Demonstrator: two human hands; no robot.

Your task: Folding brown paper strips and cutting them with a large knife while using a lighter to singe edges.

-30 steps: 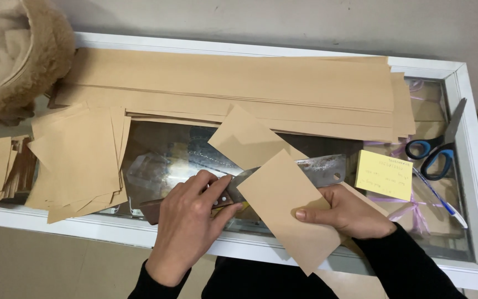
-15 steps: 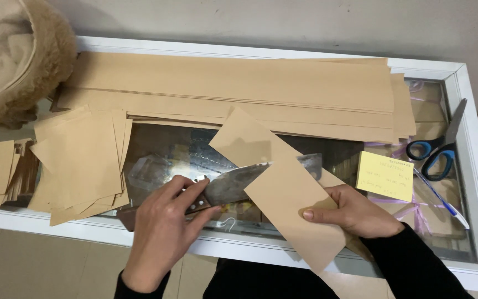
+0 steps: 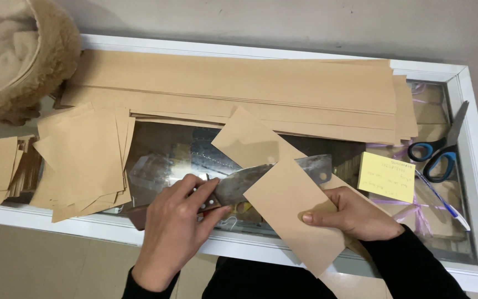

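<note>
My left hand (image 3: pixel 178 221) grips the dark handle of a big cleaver-like knife (image 3: pixel 250 180), whose blade runs inside the fold of a long strip of brown paper (image 3: pixel 283 194). My right hand (image 3: pixel 355 213) presses the near part of that folded strip down on the glass top. The strip's far part lies flat beyond the blade.
A stack of long brown paper sheets (image 3: pixel 239 88) lies across the back of the white-framed glass table (image 3: pixel 471 166). Cut squares of brown paper (image 3: pixel 84 155) are piled at the left. Blue-handled scissors (image 3: pixel 438 149), a yellow note (image 3: pixel 387 177), a pen (image 3: pixel 441 200) lie right; a furry basket (image 3: pixel 23 61) sits far left.
The knife has slid toward me and to the left along the fold, so more blade shows. My left hand drew back with it. My right hand stayed on the paper.
</note>
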